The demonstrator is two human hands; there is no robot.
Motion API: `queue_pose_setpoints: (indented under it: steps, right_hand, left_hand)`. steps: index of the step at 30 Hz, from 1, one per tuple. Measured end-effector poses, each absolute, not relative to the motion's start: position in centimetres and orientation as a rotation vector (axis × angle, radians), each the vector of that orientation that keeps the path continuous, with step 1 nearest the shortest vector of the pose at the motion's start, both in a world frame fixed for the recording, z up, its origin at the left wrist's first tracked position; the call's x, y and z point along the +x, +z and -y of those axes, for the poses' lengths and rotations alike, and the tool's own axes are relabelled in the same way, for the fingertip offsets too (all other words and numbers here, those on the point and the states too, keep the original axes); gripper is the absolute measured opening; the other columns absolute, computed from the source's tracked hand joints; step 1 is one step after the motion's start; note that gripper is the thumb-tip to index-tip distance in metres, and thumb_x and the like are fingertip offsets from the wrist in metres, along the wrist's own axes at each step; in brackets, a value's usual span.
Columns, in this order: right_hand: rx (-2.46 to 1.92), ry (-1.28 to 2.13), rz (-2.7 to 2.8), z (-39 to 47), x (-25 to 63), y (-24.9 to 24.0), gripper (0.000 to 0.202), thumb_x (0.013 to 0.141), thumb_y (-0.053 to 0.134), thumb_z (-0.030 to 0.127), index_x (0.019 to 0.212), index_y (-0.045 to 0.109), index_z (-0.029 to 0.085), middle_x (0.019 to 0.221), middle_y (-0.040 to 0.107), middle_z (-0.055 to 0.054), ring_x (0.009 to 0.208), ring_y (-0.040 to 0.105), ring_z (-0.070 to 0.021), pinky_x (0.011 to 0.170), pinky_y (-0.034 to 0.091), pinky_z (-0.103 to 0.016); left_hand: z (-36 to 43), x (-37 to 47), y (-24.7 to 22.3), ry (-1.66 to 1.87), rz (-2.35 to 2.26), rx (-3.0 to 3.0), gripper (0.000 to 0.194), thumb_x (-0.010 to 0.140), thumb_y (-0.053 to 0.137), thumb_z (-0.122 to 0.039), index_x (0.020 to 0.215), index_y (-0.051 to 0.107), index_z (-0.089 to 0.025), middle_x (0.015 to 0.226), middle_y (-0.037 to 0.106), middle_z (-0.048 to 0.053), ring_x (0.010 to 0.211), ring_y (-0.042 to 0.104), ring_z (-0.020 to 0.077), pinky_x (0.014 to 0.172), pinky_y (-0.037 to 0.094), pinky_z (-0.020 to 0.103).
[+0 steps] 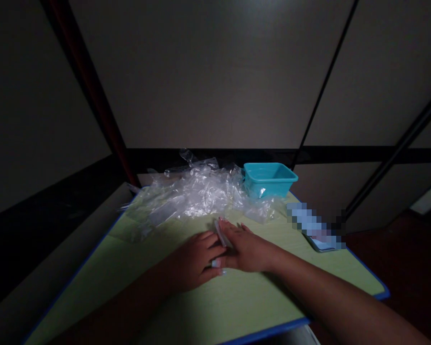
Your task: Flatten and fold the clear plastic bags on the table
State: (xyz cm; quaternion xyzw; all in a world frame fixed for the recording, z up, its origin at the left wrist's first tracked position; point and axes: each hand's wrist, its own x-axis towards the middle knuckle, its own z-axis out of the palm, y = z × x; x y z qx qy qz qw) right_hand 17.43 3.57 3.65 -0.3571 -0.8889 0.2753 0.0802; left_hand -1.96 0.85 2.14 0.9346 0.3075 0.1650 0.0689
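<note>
Both hands meet over the middle of a pale green table (158,306) with a blue edge. My left hand (197,261) has its fingers bent around a small, whitish, translucent piece of plastic (221,235). From the right, my right hand (246,247) presses on the same piece, its fingertips touching it. Something pale blue-white (216,263) shows between the two hands, too small to name. Just beyond them lies a large loose heap of clear plastic bags (204,191).
At the table's back right stands a turquoise plastic basket (269,181), its inside partly visible. A phone-like flat object (321,243), partly blurred out, lies along the right edge. Pale panels with dark strips (215,72) rise behind the table.
</note>
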Motion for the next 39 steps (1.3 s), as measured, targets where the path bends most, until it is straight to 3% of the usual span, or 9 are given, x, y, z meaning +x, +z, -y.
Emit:
queue_pose_setpoints:
  steps: [6, 12, 19, 25, 33, 39]
  right_hand:
    - [-1.103, 0.722, 2.660, -3.5, 17.0, 2.7, 0.069, 0.090, 0.032, 0.054, 0.145, 0.014, 0.017, 0.150, 0.013, -0.013, 0.138, 0.011, -0.0248, 0.107, 0.006, -0.056]
    - [-1.134, 0.695, 2.680, -3.5, 16.9, 2.5, 0.056, 0.094, 0.024, 0.040, 0.145, 0.015, 0.020, 0.151, 0.014, -0.008, 0.138, 0.012, -0.0220, 0.107, 0.009, -0.056]
    - [-1.181, 0.583, 2.688, -3.9, 16.9, 2.2, 0.068, 0.083, 0.039, 0.024, 0.145, 0.012, 0.015, 0.150, 0.016, -0.011, 0.138, 0.016, -0.0217, 0.108, 0.013, -0.053]
    - [-1.248, 0.574, 2.621, -4.2, 16.7, 2.1, 0.068, 0.084, 0.038, 0.028, 0.145, 0.014, 0.008, 0.148, 0.021, -0.015, 0.137, 0.019, -0.0244, 0.107, 0.013, -0.053]
    - [-1.184, 0.629, 2.713, -4.6, 17.0, 1.8, 0.073, 0.079, 0.043, 0.024, 0.145, 0.013, 0.019, 0.150, 0.017, -0.011, 0.137, 0.016, -0.0232, 0.106, 0.010, -0.057]
    - [-1.206, 0.571, 2.683, -4.7, 16.9, 1.3, 0.077, 0.076, 0.042, 0.023, 0.146, 0.010, 0.015, 0.150, 0.019, -0.011, 0.137, 0.016, -0.0216, 0.106, 0.010, -0.056]
  left_hand:
    - [-0.9, -1.8, 2.2, 0.468, -0.944, 2.769, 0.035, 0.081, 0.060, -0.036, 0.112, 0.056, -0.020, 0.125, 0.048, 0.011, 0.117, 0.041, 0.0282, 0.101, 0.034, 0.044]
    - [-1.0, -2.0, 2.2, 0.450, -0.935, 2.760, 0.035, 0.082, 0.059, -0.036, 0.113, 0.055, -0.020, 0.122, 0.051, 0.011, 0.116, 0.043, 0.0282, 0.100, 0.036, 0.044]
    - [-1.2, -2.2, 2.0, 0.401, -0.957, 2.752, 0.036, 0.083, 0.056, -0.037, 0.115, 0.053, -0.020, 0.119, 0.051, 0.010, 0.111, 0.047, 0.0262, 0.096, 0.039, 0.040]
    - [-1.1, -2.2, 2.0, 0.383, -0.995, 2.747, 0.031, 0.083, 0.055, -0.040, 0.107, 0.058, -0.020, 0.110, 0.056, 0.009, 0.103, 0.051, 0.0258, 0.091, 0.041, 0.040]
    - [-1.0, -2.2, 2.3, 0.403, -0.995, 2.768, 0.033, 0.084, 0.056, -0.036, 0.113, 0.055, -0.022, 0.115, 0.055, 0.008, 0.104, 0.051, 0.0259, 0.091, 0.040, 0.039]
    - [-1.2, -2.4, 2.1, 0.397, -0.978, 2.773, 0.035, 0.081, 0.059, -0.033, 0.114, 0.055, -0.021, 0.117, 0.055, 0.009, 0.108, 0.050, 0.0265, 0.095, 0.039, 0.041]
